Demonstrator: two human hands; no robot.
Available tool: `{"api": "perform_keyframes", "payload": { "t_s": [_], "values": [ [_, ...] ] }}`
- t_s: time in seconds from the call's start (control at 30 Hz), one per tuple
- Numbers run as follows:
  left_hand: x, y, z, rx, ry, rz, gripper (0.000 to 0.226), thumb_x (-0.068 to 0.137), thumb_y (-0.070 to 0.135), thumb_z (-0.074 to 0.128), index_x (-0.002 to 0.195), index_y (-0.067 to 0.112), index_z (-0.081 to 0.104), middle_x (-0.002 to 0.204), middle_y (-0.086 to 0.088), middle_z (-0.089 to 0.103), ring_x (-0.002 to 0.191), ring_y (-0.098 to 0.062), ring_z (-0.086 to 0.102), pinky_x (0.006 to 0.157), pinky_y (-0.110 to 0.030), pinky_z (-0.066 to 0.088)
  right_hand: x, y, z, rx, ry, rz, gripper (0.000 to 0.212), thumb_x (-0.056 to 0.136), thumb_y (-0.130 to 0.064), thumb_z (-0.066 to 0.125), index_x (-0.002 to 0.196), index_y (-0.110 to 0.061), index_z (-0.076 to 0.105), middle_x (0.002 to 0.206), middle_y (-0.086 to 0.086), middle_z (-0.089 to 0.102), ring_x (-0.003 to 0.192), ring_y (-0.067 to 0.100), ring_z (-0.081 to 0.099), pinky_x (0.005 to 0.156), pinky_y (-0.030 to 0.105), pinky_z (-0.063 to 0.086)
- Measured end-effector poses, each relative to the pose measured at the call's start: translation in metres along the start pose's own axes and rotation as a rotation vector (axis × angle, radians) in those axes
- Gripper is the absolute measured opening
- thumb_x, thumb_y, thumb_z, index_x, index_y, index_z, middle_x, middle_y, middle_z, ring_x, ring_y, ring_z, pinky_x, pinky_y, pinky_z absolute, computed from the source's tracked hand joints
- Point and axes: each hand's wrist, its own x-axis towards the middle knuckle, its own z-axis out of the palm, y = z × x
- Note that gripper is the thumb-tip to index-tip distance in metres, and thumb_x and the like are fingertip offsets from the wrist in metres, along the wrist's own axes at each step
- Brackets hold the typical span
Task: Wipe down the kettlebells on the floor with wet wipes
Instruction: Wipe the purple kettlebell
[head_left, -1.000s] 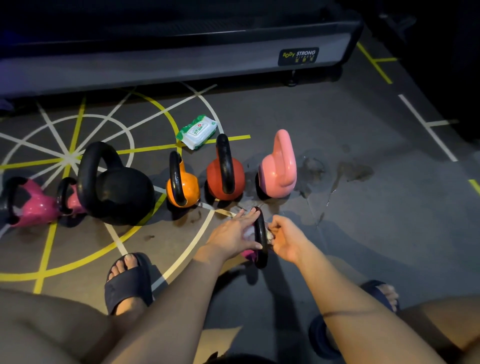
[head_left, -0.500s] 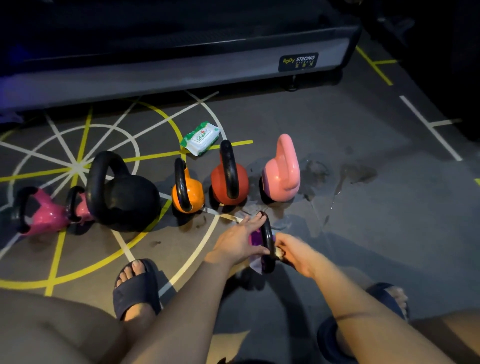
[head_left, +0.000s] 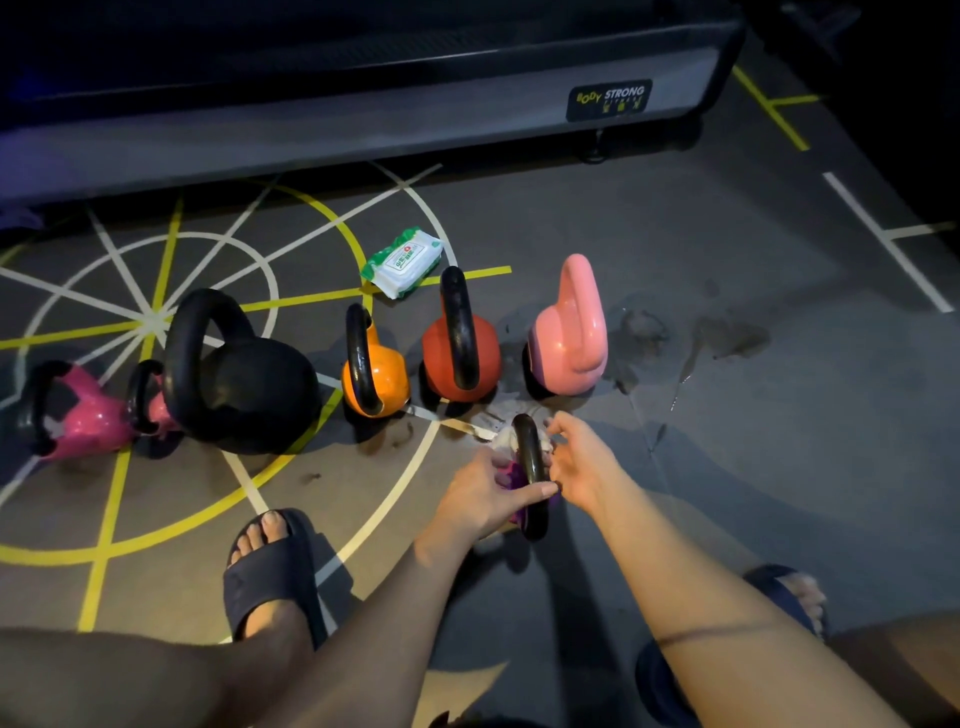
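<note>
Purple kettlebell (head_left: 515, 475) before me, black handle (head_left: 531, 462); beyond, orange kettlebell (head_left: 384, 382), red kettlebell (head_left: 488, 358), pink kettlebell (head_left: 569, 332), black kettlebell (head_left: 254, 387); green-and-white wipes pack (head_left: 402, 262); grey floor (head_left: 675, 234), yellow and white lines.

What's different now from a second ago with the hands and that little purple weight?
The right hand has eased off the handle of the purple kettlebell and opened, fingers loose beside it. The wet wipe now seems to lie bunched on the floor behind the handle. The left hand keeps its grip on the handle. The other kettlebells and the wipes pack stayed put.
</note>
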Motion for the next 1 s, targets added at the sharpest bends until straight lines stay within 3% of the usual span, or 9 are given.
{"api": "perform_keyframes", "payload": {
  "t_s": [0.07,0.13,0.23,0.43,0.5,0.63,0.73,0.87,1.0],
  "values": [
    [0.005,0.006,0.008,-0.031,0.032,0.028,0.078,0.059,0.065,0.088,0.117,0.024,0.056,0.099,0.008,0.066,0.088,-0.009,0.068,0.078,-0.031,0.060,0.004,0.004,-0.002,0.009,0.054,-0.008,0.019,0.090,-0.004,0.041,0.074,-0.012,0.049,0.058,0.006,0.049,0.057,0.021,0.051,0.061,0.037,0.045],
    [0.010,0.013,0.016,0.000,0.073,0.028,0.071,0.063,0.060,0.088,0.115,0.025,0.056,0.101,0.011,0.067,0.094,-0.009,0.067,0.083,-0.029,0.055,0.010,0.008,-0.005,-0.011,0.153,-0.057,0.020,0.092,-0.001,0.042,0.077,-0.011,0.051,0.049,0.001,0.043,0.043,0.014,0.044,0.048,0.027,0.039],
    [0.015,0.016,0.025,-0.082,0.144,-0.049,0.062,0.070,0.042,0.090,0.111,0.020,0.049,0.101,0.007,0.067,0.097,-0.015,0.066,0.084,-0.029,0.050,0.012,0.012,-0.012,-0.072,0.236,-0.121,0.037,0.090,0.011,0.036,0.105,-0.013,0.059,0.054,0.001,0.045,0.036,0.008,0.043,0.039,0.021,0.037],
    [0.023,0.010,0.023,-0.295,0.087,-0.044,0.048,0.060,0.025,0.085,0.100,0.021,0.058,0.104,0.000,0.071,0.095,-0.017,0.070,0.094,-0.046,0.055,0.012,0.022,-0.020,-0.413,0.080,-0.243,0.041,0.089,0.014,0.050,0.120,-0.010,0.060,0.097,0.019,0.071,0.078,0.027,0.067,0.075,0.037,0.056],
    [0.026,0.011,0.019,-0.210,0.050,-0.015,0.055,0.060,0.028,0.077,0.112,0.023,0.059,0.102,0.004,0.073,0.095,-0.015,0.070,0.093,-0.044,0.056,0.010,0.021,-0.023,-0.491,0.056,-0.307,0.037,0.090,0.011,0.054,0.116,-0.014,0.061,0.097,0.016,0.076,0.088,0.029,0.072,0.083,0.041,0.057],
    [0.024,0.013,0.005,-0.087,-0.028,0.037,0.048,0.068,0.023,0.074,0.114,0.025,0.061,0.096,0.003,0.073,0.091,-0.019,0.068,0.086,-0.038,0.055,0.006,0.021,-0.024,-0.551,0.123,-0.437,0.028,0.087,0.011,0.060,0.104,-0.012,0.062,0.089,0.007,0.075,0.075,0.013,0.071,0.064,0.023,0.055],
    [0.028,0.016,-0.011,0.116,-0.124,0.135,0.046,0.072,0.016,0.073,0.117,0.021,0.063,0.091,0.002,0.068,0.090,-0.022,0.064,0.071,-0.023,0.048,0.013,0.023,-0.027,-0.756,0.250,-0.555,0.032,0.078,0.005,0.068,0.095,-0.022,0.061,0.089,-0.001,0.067,0.078,0.013,0.063,0.075,0.029,0.053],
    [0.033,0.032,-0.035,0.526,-0.232,0.300,0.070,0.081,0.011,0.068,0.146,0.033,0.051,0.129,0.002,0.064,0.118,-0.021,0.058,0.093,-0.022,0.042,0.018,0.034,-0.035,-1.033,0.266,-0.643,0.070,0.073,-0.008,0.082,0.133,-0.029,0.054,0.125,-0.009,0.049,0.111,0.008,0.055,0.098,0.027,0.046],
    [0.034,0.040,-0.043,0.821,-0.193,0.383,0.050,0.087,0.021,0.066,0.129,0.043,0.052,0.122,0.000,0.065,0.114,-0.025,0.059,0.085,-0.035,0.045,0.013,0.037,-0.024,-1.067,0.057,-0.648,0.069,0.088,-0.010,0.074,0.148,-0.025,0.042,0.140,-0.004,0.049,0.121,0.000,0.051,0.098,0.015,0.040]
  ]
}}
